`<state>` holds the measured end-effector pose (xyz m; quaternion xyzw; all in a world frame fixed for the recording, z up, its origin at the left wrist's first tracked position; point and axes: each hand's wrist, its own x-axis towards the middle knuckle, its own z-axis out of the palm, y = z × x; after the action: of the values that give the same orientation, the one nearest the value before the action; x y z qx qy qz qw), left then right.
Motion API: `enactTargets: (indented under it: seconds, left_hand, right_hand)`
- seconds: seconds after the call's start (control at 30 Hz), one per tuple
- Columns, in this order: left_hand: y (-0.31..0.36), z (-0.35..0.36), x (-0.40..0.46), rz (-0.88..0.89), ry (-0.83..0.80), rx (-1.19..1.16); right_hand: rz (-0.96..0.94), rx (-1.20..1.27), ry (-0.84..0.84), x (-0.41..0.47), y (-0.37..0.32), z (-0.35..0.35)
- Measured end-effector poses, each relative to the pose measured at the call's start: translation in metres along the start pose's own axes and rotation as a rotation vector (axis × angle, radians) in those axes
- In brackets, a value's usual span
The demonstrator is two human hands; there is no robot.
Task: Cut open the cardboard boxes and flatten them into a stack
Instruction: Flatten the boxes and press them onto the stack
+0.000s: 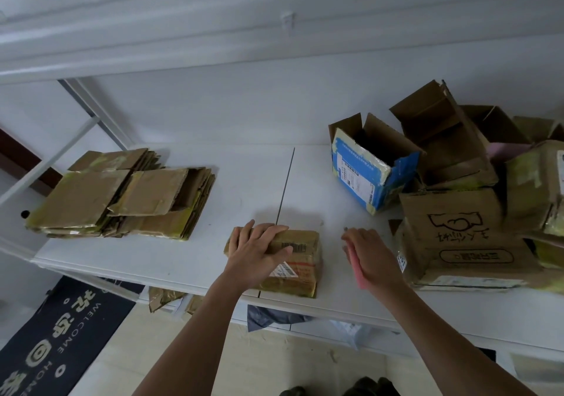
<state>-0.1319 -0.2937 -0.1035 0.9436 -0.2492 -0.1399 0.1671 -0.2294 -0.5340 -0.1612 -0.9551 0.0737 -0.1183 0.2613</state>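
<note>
Lying far left on the white table (213, 218), a stack (122, 194) of flattened, tape-streaked cardboard. At centre, the left hand (259, 250) presses flat-fingered on a small taped box (300, 269). The right hand (370, 256) grips a pink cutter (355, 266) beside opened boxes (457, 188).

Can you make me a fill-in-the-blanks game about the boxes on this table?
1. The left hand rests on top of a small taped ____.
2. The right hand holds a cutter whose colour is ____.
3. The pile of flattened cardboard lies on the ____ side of the table.
4. The open box with the white label is wrapped in tape coloured ____.

Missing words: box; pink; left; blue
</note>
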Motion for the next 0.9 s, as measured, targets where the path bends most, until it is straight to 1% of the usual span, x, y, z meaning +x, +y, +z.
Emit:
enactTargets:
  seconds: [0.07, 0.1, 0.13, 0.17, 0.23, 0.27, 0.33, 0.37, 0.4, 0.43, 0.5, 0.57, 0.6, 0.63, 0.7, 0.77, 0.83, 0.9]
  left_hand:
    - [-0.001, -0.001, -0.003, 0.028, 0.021, 0.029]
    - [-0.002, -0.001, -0.004, 0.043, 0.028, 0.041]
    - [-0.002, -0.001, -0.005, 0.055, 0.032, 0.046]
    - [-0.003, -0.001, -0.006, 0.063, 0.033, 0.043]
    - [-0.003, -0.003, -0.006, 0.081, 0.036, 0.034]
    - [-0.004, -0.004, -0.007, 0.094, 0.037, 0.03]
    - [-0.008, -0.008, -0.006, 0.106, 0.043, -0.014]
    - [-0.01, -0.011, -0.005, 0.082, 0.052, -0.061]
    - [-0.011, -0.015, -0.004, 0.025, 0.068, -0.109]
    - [-0.013, -0.018, -0.003, -0.064, 0.093, -0.147]
    - [-0.014, -0.025, -0.004, -0.302, 0.163, -0.213]
    - [-0.013, -0.03, -0.01, -0.544, 0.198, -0.353]
    - [-0.013, -0.031, -0.014, -0.635, 0.191, -0.474]
    - [-0.014, -0.029, -0.018, -0.69, 0.172, -0.628]
    - [-0.016, -0.024, -0.027, -0.7, 0.117, -0.969]
    - [-0.015, -0.022, -0.036, -0.669, 0.089, -1.241]
    - [-0.016, -0.02, -0.038, -0.663, 0.134, -1.357]
    - [-0.016, -0.019, -0.037, -0.68, 0.178, -1.341]
  right_hand:
    - [0.013, -0.146, -0.193, 0.007, 0.004, 0.002]
    - [0.017, -0.227, -0.249, 0.011, 0.003, -0.001]
    - [0.014, -0.223, -0.233, 0.015, 0.002, -0.002]
    - [0.02, -0.141, -0.182, 0.019, -0.003, -0.004]
    - [0.021, 0.16, -0.059, 0.025, -0.026, -0.009]
    - [0.003, 0.304, -0.067, 0.028, -0.042, -0.012]
    - [-0.01, 0.492, -0.233, 0.028, -0.071, -0.014]
    - [-0.009, 0.511, -0.298, 0.026, -0.083, -0.012]
    - [-0.015, 0.48, -0.315, 0.022, -0.091, -0.01]
    - [-0.013, 0.453, -0.303, 0.018, -0.095, -0.006]
    - [-0.006, 0.474, -0.224, 0.007, -0.101, 0.0]
    - [-0.011, 0.456, -0.122, -0.007, -0.111, 0.007]
    - [-0.019, 0.425, -0.092, -0.012, -0.116, 0.011]
    - [-0.028, 0.389, -0.086, -0.015, -0.121, 0.015]
    - [-0.032, 0.36, -0.105, -0.016, -0.127, 0.017]
    - [-0.038, 0.373, -0.152, -0.013, -0.131, 0.016]
    - [-0.026, 0.342, -0.201, -0.009, -0.136, 0.014]
    - [-0.012, 0.259, -0.229, -0.003, -0.143, 0.013]
